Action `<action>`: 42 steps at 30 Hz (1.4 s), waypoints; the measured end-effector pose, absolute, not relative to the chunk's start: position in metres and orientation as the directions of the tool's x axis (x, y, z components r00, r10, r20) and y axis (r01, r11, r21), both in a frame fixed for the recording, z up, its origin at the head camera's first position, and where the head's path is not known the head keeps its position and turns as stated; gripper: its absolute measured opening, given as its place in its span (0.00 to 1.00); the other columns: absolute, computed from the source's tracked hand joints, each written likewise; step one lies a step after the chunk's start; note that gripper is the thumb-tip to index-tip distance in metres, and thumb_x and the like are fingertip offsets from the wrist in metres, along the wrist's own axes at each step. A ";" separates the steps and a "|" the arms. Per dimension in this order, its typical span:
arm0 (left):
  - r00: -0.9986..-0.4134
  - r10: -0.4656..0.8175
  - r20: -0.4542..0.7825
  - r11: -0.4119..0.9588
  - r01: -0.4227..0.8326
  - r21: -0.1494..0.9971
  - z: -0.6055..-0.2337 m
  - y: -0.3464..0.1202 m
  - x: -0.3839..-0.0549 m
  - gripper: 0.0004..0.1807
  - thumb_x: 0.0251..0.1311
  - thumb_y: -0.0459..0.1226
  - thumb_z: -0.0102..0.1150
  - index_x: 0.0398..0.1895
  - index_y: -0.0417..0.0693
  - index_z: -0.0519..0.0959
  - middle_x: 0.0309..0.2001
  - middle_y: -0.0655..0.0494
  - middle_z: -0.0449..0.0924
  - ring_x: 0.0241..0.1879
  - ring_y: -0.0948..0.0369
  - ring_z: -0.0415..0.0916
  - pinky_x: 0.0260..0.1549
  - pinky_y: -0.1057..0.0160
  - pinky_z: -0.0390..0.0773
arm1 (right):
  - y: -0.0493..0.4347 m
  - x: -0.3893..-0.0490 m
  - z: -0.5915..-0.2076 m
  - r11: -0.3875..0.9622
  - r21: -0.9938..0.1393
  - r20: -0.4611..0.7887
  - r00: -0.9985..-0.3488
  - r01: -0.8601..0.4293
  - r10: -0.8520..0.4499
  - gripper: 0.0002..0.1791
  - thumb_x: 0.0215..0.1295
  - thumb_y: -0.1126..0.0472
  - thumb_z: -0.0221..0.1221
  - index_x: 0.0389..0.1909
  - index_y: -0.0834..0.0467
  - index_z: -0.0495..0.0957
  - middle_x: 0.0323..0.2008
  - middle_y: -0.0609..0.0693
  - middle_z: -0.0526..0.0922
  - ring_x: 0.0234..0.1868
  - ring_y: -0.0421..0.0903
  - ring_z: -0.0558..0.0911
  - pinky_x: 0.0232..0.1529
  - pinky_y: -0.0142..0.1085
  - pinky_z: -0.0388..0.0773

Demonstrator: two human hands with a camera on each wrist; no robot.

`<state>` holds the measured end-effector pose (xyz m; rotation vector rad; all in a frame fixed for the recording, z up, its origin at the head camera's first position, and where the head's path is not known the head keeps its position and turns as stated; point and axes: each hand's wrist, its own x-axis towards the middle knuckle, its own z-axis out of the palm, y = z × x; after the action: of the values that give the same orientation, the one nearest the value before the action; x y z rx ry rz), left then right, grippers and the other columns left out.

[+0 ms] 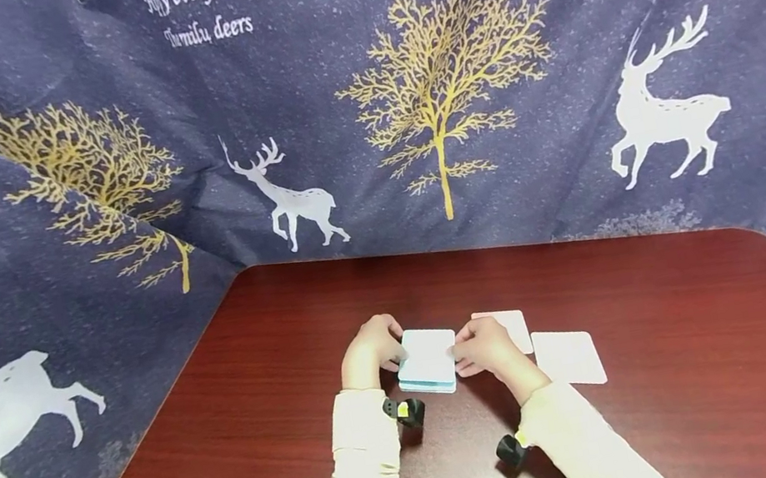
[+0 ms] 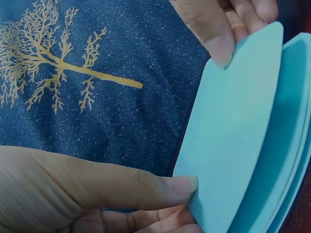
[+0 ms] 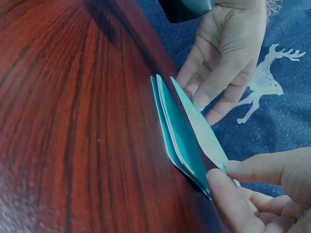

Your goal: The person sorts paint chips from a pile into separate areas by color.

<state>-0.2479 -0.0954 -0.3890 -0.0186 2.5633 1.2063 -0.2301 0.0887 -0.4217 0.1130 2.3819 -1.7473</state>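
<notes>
A thin, pale square card (image 1: pixel 428 352) with rounded corners is held between both hands, tilted above a few similar cards (image 3: pixel 179 133). My left hand (image 1: pixel 373 348) pinches its left edge; in the left wrist view, the thumb (image 2: pixel 182 188) lies on the card's face with fingers behind. My right hand (image 1: pixel 486 345) pinches the opposite edge between thumb and fingers. Seen from the right wrist, a gap separates the held card (image 3: pixel 201 127) from the cards below, whose inner faces look blue-green.
Two white square cards lie right of my right hand: one farther back (image 1: pixel 512 327), one nearer (image 1: pixel 568 357). The reddish-brown wooden table (image 1: pixel 719 386) reaches a dark blue cloth backdrop (image 1: pixel 528 198) printed with deer and trees. Black devices (image 1: pixel 512 450) sit on both wrists.
</notes>
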 end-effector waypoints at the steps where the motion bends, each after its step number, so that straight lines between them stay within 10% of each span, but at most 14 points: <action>1: -0.952 0.119 -0.283 0.648 -0.141 0.749 -0.389 -0.095 -0.248 0.17 0.48 0.22 0.63 0.42 0.33 0.73 0.39 0.40 0.74 0.32 0.52 0.82 0.29 0.59 0.84 | 0.089 -0.230 -0.422 0.307 -0.936 -0.195 -0.980 0.171 -0.048 0.03 0.52 0.75 0.60 0.27 0.71 0.75 0.25 0.61 0.81 0.19 0.47 0.82 0.26 0.39 0.83; 25: -0.927 0.114 -0.357 0.671 -0.193 0.716 -0.387 -0.094 -0.248 0.15 0.51 0.24 0.61 0.42 0.34 0.70 0.26 0.43 0.75 0.22 0.56 0.78 0.26 0.60 0.83 | 0.091 -0.229 -0.420 0.359 -0.916 -0.214 -0.975 0.177 -0.065 0.05 0.50 0.76 0.55 0.29 0.73 0.77 0.27 0.61 0.84 0.20 0.47 0.82 0.25 0.38 0.83; 42: -0.944 0.115 -0.308 0.647 -0.164 0.745 -0.378 -0.095 -0.247 0.19 0.53 0.26 0.63 0.49 0.35 0.71 0.36 0.40 0.76 0.35 0.50 0.81 0.29 0.57 0.84 | 0.098 -0.231 -0.412 0.386 -0.914 -0.160 -0.985 0.125 -0.059 0.05 0.56 0.71 0.60 0.30 0.71 0.78 0.28 0.61 0.83 0.20 0.47 0.83 0.26 0.38 0.83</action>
<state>-0.2470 -0.0946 -0.3784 -0.0389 2.5400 1.1956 -0.2308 0.0985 -0.4124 0.0597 2.4732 -1.6532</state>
